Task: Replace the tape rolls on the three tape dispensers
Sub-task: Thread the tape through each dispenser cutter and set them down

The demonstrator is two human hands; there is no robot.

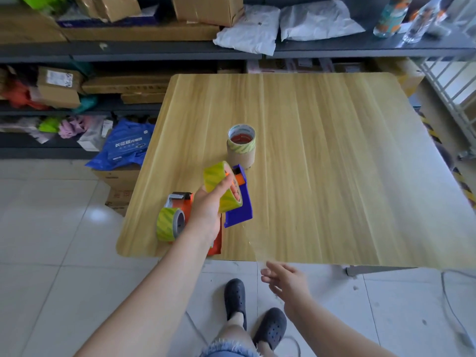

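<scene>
We were partway through, as far as we could judge. The orange dispenser (184,206) near the table's (334,176) front left edge already carried a yellow-green striped roll (168,224) on its hub, so that one looked done. The blue dispenser (238,202) lay just beside it, and our left hand (211,202) gripped a second striped roll (222,188) against it, fingers (226,182) curled over the roll's top. Whether the roll was fully seated on the blue hub, we could not tell. A thin clear strip of tape seemed to run from that roll toward our right hand (286,279), which hung below the table edge with fingers loosely spread; it was blurred, so a pinch on the tape end could not be confirmed.

Behind the blue dispenser stood a small stack (241,148): a thin striped roll on top of bare cardboard cores. We saw no third dispenser clearly, so that one likely remained.
</scene>
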